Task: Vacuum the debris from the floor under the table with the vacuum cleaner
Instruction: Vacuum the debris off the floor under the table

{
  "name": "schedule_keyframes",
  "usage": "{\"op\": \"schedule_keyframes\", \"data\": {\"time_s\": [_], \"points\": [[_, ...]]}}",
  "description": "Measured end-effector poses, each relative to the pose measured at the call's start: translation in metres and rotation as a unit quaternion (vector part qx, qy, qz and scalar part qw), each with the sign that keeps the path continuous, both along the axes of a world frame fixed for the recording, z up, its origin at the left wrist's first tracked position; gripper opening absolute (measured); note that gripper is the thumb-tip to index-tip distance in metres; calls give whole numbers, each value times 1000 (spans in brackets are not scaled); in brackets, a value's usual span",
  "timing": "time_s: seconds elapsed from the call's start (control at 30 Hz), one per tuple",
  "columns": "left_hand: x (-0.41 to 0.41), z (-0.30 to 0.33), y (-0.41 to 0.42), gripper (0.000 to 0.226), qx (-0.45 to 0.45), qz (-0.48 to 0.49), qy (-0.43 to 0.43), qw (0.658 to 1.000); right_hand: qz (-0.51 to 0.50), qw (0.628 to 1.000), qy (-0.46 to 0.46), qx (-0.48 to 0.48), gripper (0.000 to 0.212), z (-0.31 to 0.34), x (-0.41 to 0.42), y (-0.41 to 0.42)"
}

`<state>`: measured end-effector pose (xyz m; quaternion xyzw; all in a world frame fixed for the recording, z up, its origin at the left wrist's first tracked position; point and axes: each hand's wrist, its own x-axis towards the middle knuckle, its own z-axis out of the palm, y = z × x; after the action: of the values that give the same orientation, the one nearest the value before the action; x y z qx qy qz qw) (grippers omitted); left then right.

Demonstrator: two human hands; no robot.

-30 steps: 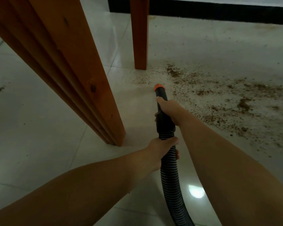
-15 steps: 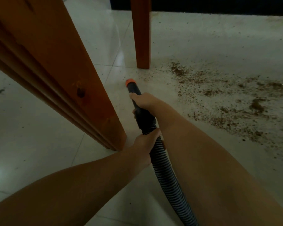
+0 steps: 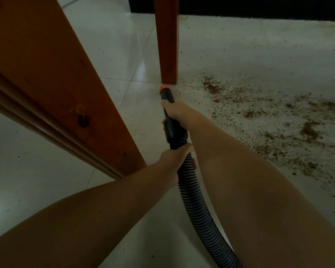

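Black ribbed hose (image 3: 197, 206) runs up from the near edge. Left hand (image 3: 174, 157) is wrapped shut around its top end; right hand (image 3: 175, 113) is closed on the rigid nozzle tube (image 3: 170, 120) just ahead of it. Orange nozzle tip (image 3: 163, 87) sits at the foot of the far table leg (image 3: 167, 41), at or close to the floor. Suggest keeping the tip low and flat and sweeping right from that leg in slow overlapping passes. Debris (image 3: 269, 117), brown crumbs, spreads right of the leg and is mostly uncollected. Near table leg (image 3: 52, 78) is left of the hose, so mind the swing. Glossy pale tile floor (image 3: 120, 55), visible grout lines. Dark skirting (image 3: 259, 6) beyond the far leg. Dim light.
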<state>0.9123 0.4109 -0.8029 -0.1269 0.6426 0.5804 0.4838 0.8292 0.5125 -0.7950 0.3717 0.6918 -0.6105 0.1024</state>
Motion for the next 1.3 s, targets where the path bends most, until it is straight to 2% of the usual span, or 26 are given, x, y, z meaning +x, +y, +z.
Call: {"op": "schedule_keyframes", "data": {"time_s": [0.07, 0.27, 0.47, 0.6, 0.67, 0.73, 0.8, 0.97, 1.07, 1.2, 1.3], "points": [[0, 9, -1, 31, 18, -20, -7, 1000, -29, 1000, 1, -4, 46, -2, 5, 7], [4, 18, 11, 12, 9, -43, -21, 999, -81, 997, 6, 7, 39, -3, 16, 29], [16, 7, 4, 18, 12, 4, -13, 1000, 6, 1000, -4, -12, 47, 1, 21, 8], [37, 8, 7, 6, 11, -17, -26, 999, -28, 1000, -11, 3, 43, -5, 44, 17], [44, 12, 13, 13, 9, -3, -14, 1000, -57, 998, -12, 9, 43, -6, 54, 27], [49, 14, 16, 11, 18, 2, -21, 1000, -65, 998, -11, 12, 44, -3, 59, 31], [52, 14, 14, 5, 24, 13, -17, 999, -41, 999, -11, 12, 44, 2, 58, 26], [59, 20, 3, 12, 28, 44, -30, 998, 34, 999, -31, -16, 48, 15, 56, 3], [66, 20, 2, 5, 30, 30, -34, 999, 15, 999, -35, -20, 46, 19, 69, 7], [77, 27, 5, 8, 35, -3, -38, 999, -43, 998, -41, 2, 38, 22, 89, 20], [90, 31, 3, 7, 37, 24, -59, 997, 5, 999, -45, -13, 42, 31, 98, 10]]}}
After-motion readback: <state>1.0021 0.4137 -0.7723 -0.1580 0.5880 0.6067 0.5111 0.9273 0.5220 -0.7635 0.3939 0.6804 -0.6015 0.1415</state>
